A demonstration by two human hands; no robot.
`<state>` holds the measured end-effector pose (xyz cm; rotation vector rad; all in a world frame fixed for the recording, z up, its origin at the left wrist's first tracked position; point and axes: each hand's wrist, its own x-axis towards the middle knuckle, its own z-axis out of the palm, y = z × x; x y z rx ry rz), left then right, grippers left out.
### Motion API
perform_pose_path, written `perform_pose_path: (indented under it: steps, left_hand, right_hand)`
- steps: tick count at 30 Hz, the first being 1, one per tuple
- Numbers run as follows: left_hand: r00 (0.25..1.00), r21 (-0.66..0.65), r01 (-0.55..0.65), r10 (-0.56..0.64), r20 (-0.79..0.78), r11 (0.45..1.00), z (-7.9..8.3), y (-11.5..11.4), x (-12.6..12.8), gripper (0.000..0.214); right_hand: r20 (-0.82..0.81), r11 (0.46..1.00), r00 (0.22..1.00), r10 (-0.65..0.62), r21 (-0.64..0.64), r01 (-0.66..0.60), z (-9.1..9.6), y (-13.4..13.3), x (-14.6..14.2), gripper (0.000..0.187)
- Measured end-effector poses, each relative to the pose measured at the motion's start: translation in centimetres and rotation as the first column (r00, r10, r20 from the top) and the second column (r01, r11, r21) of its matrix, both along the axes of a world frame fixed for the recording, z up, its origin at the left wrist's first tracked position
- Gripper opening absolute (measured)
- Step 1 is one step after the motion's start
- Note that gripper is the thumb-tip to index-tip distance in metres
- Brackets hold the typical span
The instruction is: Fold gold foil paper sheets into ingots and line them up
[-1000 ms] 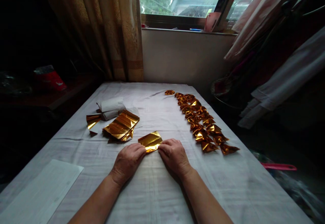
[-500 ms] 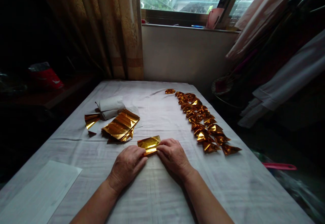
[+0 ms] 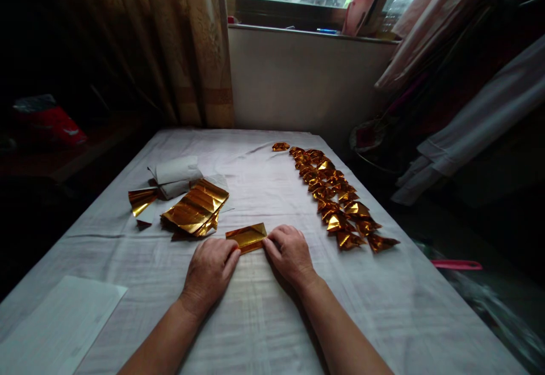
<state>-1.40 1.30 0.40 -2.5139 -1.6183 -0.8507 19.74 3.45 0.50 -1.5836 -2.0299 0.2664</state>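
A small rectangle of gold foil paper [image 3: 247, 237], with a fold along its near edge, lies on the cloth-covered table [image 3: 272, 318] between my hands. My left hand [image 3: 210, 267] pinches its left near corner between thumb and fingers. On the right end, my right hand [image 3: 290, 255] has its fingertips closed on the other corner. Left of the piece is a stack of gold foil sheets [image 3: 196, 207]. To the right stretch two rows of folded gold foil pieces [image 3: 336, 222], with one more folded piece [image 3: 280, 146] at the far end.
Crumpled white paper [image 3: 176, 173] and a fan-shaped foil scrap [image 3: 142, 199] lie behind the stack. A pale flat sheet [image 3: 63, 324] rests at the near left. Clothes [image 3: 477, 119] hang at the right, beyond the table edge. A curtain [image 3: 187, 51] hangs at the back left.
The near edge of the foil paper now looks folded up into a flatter, narrower strip. Both hands keep hold of its ends. The whole view has shifted slightly.
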Motion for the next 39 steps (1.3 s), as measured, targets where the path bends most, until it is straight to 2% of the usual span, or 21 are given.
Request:
perform_pose_path:
  steps: [6,12,14,17,20,26,34,39]
  left_hand:
    - [0.998,-0.004,-0.056,0.056,-0.022,0.998,-0.2,0.3,0.3,0.018]
    - [0.991,-0.001,-0.112,0.111,-0.072,0.994,-0.3,0.1,0.4,0.014]
    - [0.992,0.052,-0.083,0.087,-0.094,0.995,-0.3,0.0,0.5,0.015]
    - [0.991,0.12,0.066,-0.051,-0.126,0.991,-0.1,-0.4,0.9,0.019]
    - [0.979,0.101,0.154,-0.138,-0.152,0.983,0.2,-0.7,1.6,0.023]
    - [0.981,0.043,0.125,-0.117,-0.152,0.991,0.6,-1.4,2.4,0.03]
    - [0.98,0.101,0.097,-0.077,-0.185,0.99,0.8,-2.0,0.4,0.027]
    - [0.982,0.119,0.062,-0.039,-0.186,0.991,0.8,-2.2,0.3,0.026]
  right_hand:
    - [0.095,0.997,0.992,-0.079,0.008,0.079,0.0,-0.1,-0.9,0.015]
    - [0.097,0.994,0.989,-0.108,0.009,0.107,-0.1,-0.1,-1.1,0.01]
    - [0.086,0.994,0.99,-0.111,0.016,0.11,-0.3,0.0,-1.1,0.004]
    - [0.079,0.993,0.99,-0.116,0.022,0.115,-0.6,0.0,-1.1,0.008]
    - [0.084,0.994,0.99,-0.111,0.02,0.11,-0.6,0.0,-1.2,0.005]
    - [0.083,0.994,0.99,-0.11,-0.008,0.111,-0.3,-0.1,-1.2,0.004]
    - [0.079,0.996,0.993,-0.091,-0.018,0.092,-0.3,0.0,-0.9,0.004]
    - [0.1,0.996,0.991,-0.086,0.015,0.085,-0.4,-0.1,-0.8,0.007]
